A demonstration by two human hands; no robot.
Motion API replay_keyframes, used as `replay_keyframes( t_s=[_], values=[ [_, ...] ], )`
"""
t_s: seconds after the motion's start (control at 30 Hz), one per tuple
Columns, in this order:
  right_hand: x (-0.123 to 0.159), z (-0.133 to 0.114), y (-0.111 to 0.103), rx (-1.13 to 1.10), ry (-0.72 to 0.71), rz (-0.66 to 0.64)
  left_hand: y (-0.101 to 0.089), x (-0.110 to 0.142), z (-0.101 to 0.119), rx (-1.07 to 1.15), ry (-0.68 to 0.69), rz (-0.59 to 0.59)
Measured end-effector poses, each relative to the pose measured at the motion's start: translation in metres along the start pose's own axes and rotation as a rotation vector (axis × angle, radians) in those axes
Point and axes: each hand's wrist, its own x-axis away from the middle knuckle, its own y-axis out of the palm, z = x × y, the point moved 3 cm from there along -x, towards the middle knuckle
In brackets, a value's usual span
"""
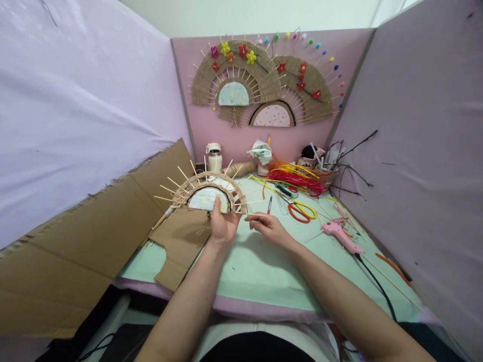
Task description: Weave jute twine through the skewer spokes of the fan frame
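Observation:
A half-round fan frame with thin sticks radiating from it is held up above the table. Its pale blue patterned centre has a dark edge, and twine is woven in an arc around it. My left hand grips the fan at its lower right, thumb across the front of the centre and other fingers behind. At the fan's right end, my right hand is closed in a pinch close to the lowest stick. Whatever thin strand lies between those fingertips is too small to make out.
Cut cardboard lies at left. Scissors, a pen, red and yellow pipe cleaners and a pink glue gun with a black cord lie right. A bottle and twine roll stand behind. Finished fans hang on the back panel.

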Motion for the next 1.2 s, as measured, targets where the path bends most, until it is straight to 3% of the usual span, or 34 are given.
replay_keyframes(
  t_s=[0.2, 0.57, 0.67, 0.77, 0.9, 1.0, 1.1, 1.2],
  values=[
    [0.003, -0.002, 0.004, 0.006, 0.012, -0.041, 0.0, 0.001, -0.001, -0.071, 0.037, -0.012],
    [0.007, -0.014, 0.004, 0.266, -0.264, -0.052, -0.003, 0.001, -0.004, -0.251, 0.255, 0.007],
    [0.008, -0.018, -0.002, 0.287, -0.297, 0.018, -0.003, 0.0, -0.004, -0.287, 0.278, 0.033],
    [0.007, -0.02, -0.012, 0.298, -0.306, 0.171, -0.003, -0.001, -0.004, -0.31, 0.263, 0.068],
    [0.005, -0.017, -0.023, 0.312, -0.266, 0.37, -0.002, -0.001, -0.005, -0.318, 0.196, 0.06],
    [0.002, -0.013, -0.028, 0.29, -0.208, 0.428, -0.002, -0.001, -0.005, -0.317, 0.142, 0.063],
    [-0.002, -0.004, -0.034, 0.187, -0.067, 0.389, -0.003, -0.002, -0.005, -0.297, 0.051, 0.032],
    [-0.005, 0.007, -0.037, -0.008, 0.118, 0.256, -0.003, -0.003, -0.003, -0.252, -0.046, 0.016]
  ],
)
